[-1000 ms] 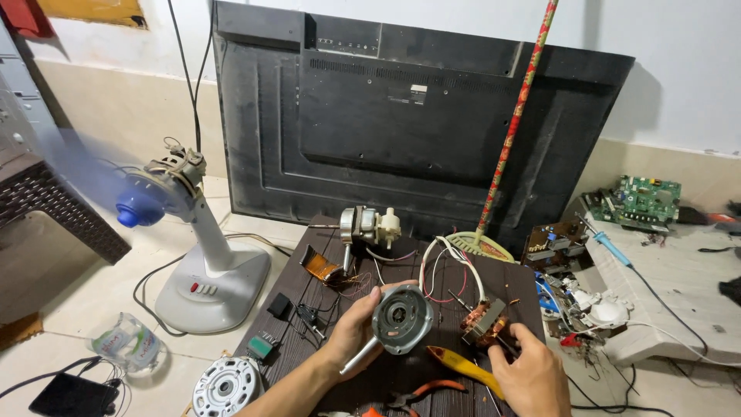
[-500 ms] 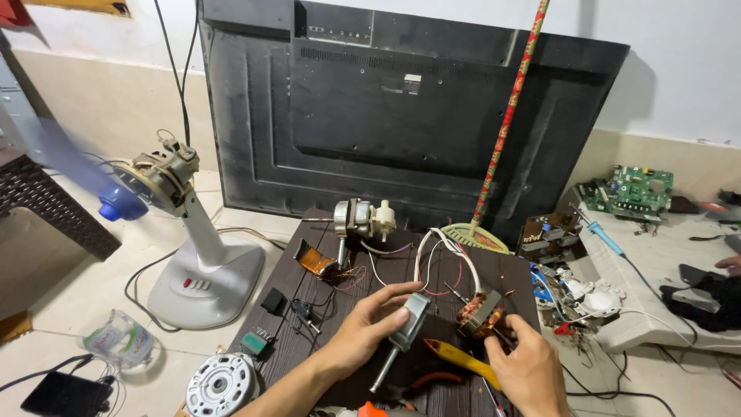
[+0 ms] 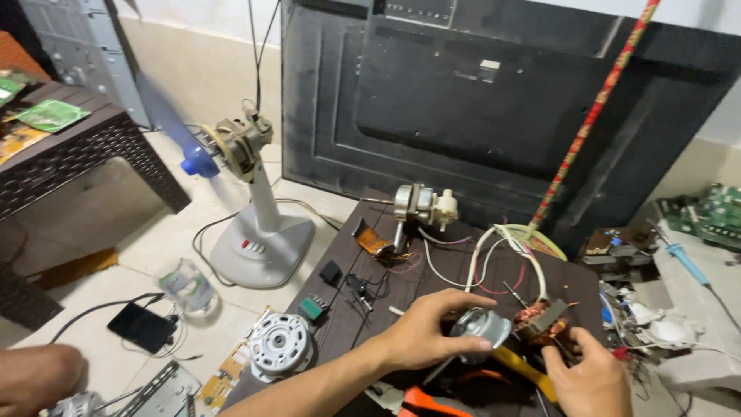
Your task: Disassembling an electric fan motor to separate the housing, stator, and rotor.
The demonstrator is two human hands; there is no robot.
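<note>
My left hand (image 3: 427, 332) grips a round silver motor housing (image 3: 482, 327) with a thin shaft, held just above a dark brown board (image 3: 363, 262). My right hand (image 3: 588, 380) holds the motor stator (image 3: 544, 320), a metal block with copper windings, pressed right beside the housing. White and red wires (image 3: 502, 259) loop up from the stator. A yellow-handled tool (image 3: 525, 369) lies under both hands. An orange-handled tool (image 3: 432, 403) lies at the board's near edge.
A small motor with a gearbox (image 3: 421, 207) stands at the board's far side. A grey stand fan (image 3: 251, 193) runs with blue blades (image 3: 174, 127) at left. A large black panel (image 3: 494, 100) leans on the wall. A round motor cover (image 3: 279, 344), a bottle (image 3: 187, 287) and circuit boards (image 3: 714, 212) lie around.
The housing, earlier held face-up showing its round open end, is now turned sideways and brought against the stator. The view has shifted closer and to the left.
</note>
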